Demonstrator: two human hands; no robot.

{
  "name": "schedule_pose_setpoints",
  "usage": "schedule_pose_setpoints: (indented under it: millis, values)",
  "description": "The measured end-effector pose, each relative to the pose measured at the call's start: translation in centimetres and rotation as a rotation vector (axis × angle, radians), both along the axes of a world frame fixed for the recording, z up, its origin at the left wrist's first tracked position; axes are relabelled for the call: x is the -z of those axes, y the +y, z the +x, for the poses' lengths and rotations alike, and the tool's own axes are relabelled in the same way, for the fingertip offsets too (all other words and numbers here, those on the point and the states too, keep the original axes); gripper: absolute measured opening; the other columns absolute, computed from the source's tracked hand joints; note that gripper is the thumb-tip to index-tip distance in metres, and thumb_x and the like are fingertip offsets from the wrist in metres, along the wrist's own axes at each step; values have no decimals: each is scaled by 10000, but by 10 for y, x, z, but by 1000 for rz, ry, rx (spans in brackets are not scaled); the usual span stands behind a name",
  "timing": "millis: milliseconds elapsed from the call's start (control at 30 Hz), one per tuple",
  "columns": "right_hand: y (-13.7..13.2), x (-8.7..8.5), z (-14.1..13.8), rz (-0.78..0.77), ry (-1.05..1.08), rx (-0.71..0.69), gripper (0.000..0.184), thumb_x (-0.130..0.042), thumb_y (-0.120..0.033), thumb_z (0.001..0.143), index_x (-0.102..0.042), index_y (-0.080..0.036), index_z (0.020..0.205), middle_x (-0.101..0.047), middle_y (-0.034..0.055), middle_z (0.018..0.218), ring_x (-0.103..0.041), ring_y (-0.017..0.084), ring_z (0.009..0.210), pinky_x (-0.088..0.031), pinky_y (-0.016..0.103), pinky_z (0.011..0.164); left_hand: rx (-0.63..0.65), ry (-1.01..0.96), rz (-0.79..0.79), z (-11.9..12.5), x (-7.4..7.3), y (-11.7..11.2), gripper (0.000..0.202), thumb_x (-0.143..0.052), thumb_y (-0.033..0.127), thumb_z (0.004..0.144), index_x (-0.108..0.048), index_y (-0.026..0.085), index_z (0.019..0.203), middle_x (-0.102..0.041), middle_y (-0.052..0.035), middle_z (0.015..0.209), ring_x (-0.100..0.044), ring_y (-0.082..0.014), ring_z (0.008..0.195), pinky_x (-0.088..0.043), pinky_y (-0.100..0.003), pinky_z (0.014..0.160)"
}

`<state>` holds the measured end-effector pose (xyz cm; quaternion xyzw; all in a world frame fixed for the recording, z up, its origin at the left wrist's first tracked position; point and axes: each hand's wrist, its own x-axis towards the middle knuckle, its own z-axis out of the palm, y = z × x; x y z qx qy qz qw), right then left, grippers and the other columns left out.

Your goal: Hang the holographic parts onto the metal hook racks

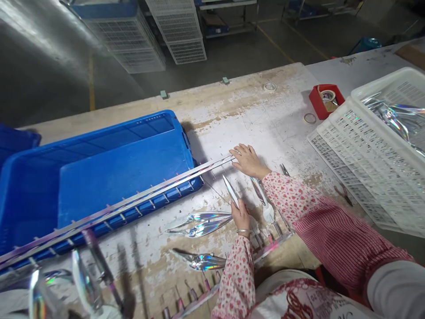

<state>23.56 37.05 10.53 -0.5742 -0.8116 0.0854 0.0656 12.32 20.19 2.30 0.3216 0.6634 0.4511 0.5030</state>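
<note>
My left hand (241,218) is closed around the lower end of a shiny silver, pointed, blade-shaped piece (230,188), its tip angled up and away. My right hand (247,160) is at the far end of a long metal rack bar (179,180), thumb below and fingers above it. Short pegs stick out along this bar, which lies slantwise across a blue bin. On the table near my left hand are similar iridescent silver pieces (209,227), with another piece (207,261) closer to me. One with a white end (264,201) lies beneath my right forearm.
The blue bin (181,126) takes up the left of the worn table. On the right, stacked white crates (365,141) hold silver pieces beside a red box (323,86) with tape. Pliers (343,195) lie by the crates. A second pegged bar (195,303) runs along the near edge.
</note>
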Motion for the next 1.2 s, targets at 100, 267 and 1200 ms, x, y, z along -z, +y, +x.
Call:
schedule_pose_setpoints:
  millis: [100, 267, 1200]
  values:
    - [-1, -1, -1, -15, -5, 7, 503, -471, -366, 952, -402, -192, 1418, -424, 132, 1459, -238, 299, 1403, -168, 504, 1133, 3, -22, 18, 0, 5, 2, 377, -532, 598, 849, -527, 222, 863, -498, 31, 587, -492, -158, 498, -393, -293, 530]
    - [0, 2, -1, -16, 16, 7, 513, -487, -366, 942, -419, -182, 1416, -434, 136, 1456, -248, 308, 1401, -172, 514, 1135, 55, -42, 17, -4, 8, 4, 297, -621, 505, 822, -582, 223, 904, -553, -6, 646, -574, -214, 639, -440, -317, 665]
    - [-281, 73, -68, -767, 290, -96, 252, -513, -231, 915, -640, -110, 1095, -720, 127, 949, -667, 221, 873, -456, 278, 748, -327, -202, 269, -176, -71, -60, 342, -663, 499, 761, -542, 186, 823, -631, 1, 759, -649, -178, 726, -532, -390, 810]
